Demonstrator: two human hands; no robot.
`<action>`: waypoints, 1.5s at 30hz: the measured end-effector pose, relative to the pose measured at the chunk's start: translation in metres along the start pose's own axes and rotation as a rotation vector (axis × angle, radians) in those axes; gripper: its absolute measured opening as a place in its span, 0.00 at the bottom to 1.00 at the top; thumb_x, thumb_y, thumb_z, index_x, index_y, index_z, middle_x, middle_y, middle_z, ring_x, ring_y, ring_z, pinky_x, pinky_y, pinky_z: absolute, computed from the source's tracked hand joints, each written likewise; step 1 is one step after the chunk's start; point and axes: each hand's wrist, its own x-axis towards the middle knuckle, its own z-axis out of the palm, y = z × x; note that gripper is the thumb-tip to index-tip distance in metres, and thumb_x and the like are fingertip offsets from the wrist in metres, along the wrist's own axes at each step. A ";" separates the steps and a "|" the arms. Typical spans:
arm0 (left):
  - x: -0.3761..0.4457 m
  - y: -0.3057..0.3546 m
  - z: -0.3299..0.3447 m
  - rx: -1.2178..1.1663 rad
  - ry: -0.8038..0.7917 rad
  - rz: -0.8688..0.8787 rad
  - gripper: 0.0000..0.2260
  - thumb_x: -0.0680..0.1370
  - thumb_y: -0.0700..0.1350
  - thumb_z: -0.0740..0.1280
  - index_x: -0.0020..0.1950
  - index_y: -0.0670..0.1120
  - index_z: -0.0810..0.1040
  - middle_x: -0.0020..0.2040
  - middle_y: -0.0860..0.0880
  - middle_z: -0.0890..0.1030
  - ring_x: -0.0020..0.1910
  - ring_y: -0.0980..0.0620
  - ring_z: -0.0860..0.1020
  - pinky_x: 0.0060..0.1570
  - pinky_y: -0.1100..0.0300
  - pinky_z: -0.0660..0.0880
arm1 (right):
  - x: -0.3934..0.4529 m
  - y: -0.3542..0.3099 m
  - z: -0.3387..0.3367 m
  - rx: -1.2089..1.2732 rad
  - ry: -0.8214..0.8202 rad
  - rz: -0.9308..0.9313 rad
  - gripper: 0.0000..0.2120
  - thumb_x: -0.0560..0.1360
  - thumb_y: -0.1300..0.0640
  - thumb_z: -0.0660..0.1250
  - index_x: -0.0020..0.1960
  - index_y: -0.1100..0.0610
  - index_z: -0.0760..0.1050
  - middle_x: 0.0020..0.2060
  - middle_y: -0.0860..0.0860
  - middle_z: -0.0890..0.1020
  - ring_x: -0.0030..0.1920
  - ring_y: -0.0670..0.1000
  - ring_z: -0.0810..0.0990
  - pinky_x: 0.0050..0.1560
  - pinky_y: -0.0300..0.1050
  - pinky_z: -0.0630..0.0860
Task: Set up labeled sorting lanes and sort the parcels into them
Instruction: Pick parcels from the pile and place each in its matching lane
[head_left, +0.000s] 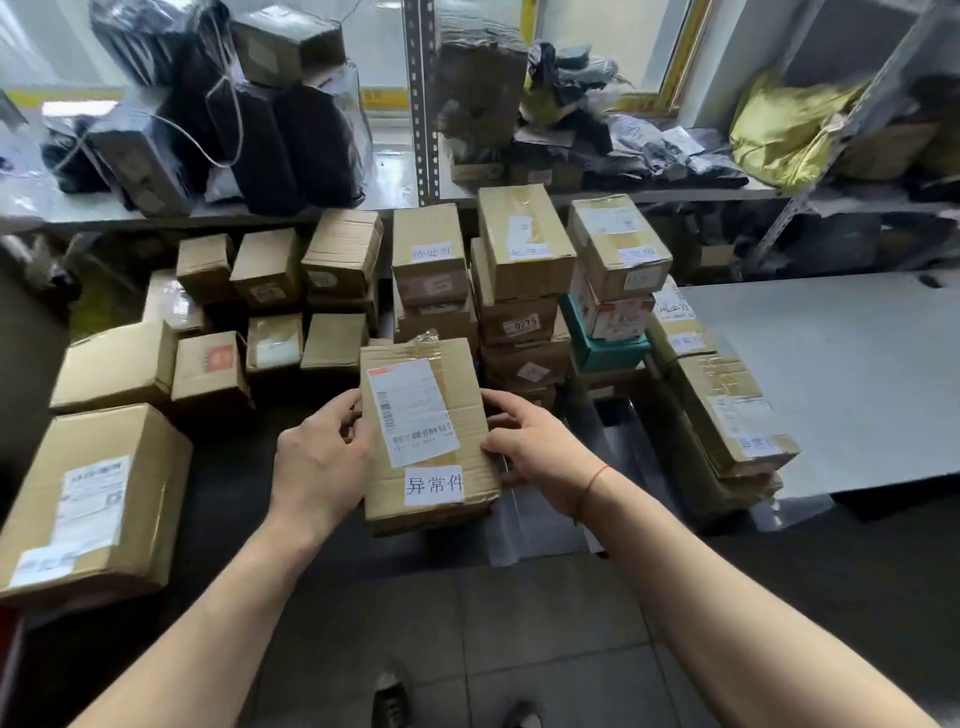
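I hold a brown cardboard parcel (426, 431) in front of me with both hands. It carries a white shipping label with barcodes and, below it, a white slip with three handwritten characters (434, 486). My left hand (322, 457) grips its left edge, thumb on top. My right hand (530, 447) grips its right edge; a red string circles that wrist. Behind it stand stacks of labeled boxes: a middle stack (428, 270), a taller one (524, 249), and one on a teal box (615, 254). A flat stack (727, 410) lies at the right.
Unsorted boxes crowd the left, with a large one (98, 499) nearest. A metal shelf (363, 208) behind holds black bags and cartons; a yellow bag (784, 130) lies at the right. A grey sheet (831, 374) covers the floor on the right. My shoes show below.
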 end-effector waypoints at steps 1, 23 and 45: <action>-0.004 0.005 0.005 -0.012 -0.008 0.002 0.16 0.83 0.47 0.64 0.69 0.57 0.81 0.45 0.66 0.79 0.50 0.56 0.82 0.43 0.65 0.73 | -0.003 0.002 -0.009 0.013 -0.007 0.004 0.28 0.79 0.66 0.65 0.75 0.46 0.74 0.59 0.53 0.84 0.58 0.54 0.86 0.51 0.56 0.86; -0.007 0.117 0.128 -0.037 -0.185 0.026 0.16 0.83 0.51 0.64 0.70 0.58 0.81 0.61 0.57 0.85 0.56 0.58 0.82 0.50 0.65 0.78 | -0.028 0.015 -0.170 -0.011 0.124 0.029 0.23 0.81 0.62 0.67 0.73 0.46 0.73 0.56 0.53 0.84 0.53 0.52 0.88 0.46 0.50 0.86; -0.022 0.282 0.317 -0.122 -0.328 0.063 0.16 0.82 0.46 0.66 0.69 0.57 0.81 0.57 0.60 0.84 0.59 0.58 0.81 0.59 0.62 0.76 | -0.036 0.042 -0.420 -0.052 0.263 0.053 0.20 0.82 0.61 0.63 0.71 0.46 0.75 0.56 0.52 0.87 0.53 0.53 0.88 0.47 0.58 0.87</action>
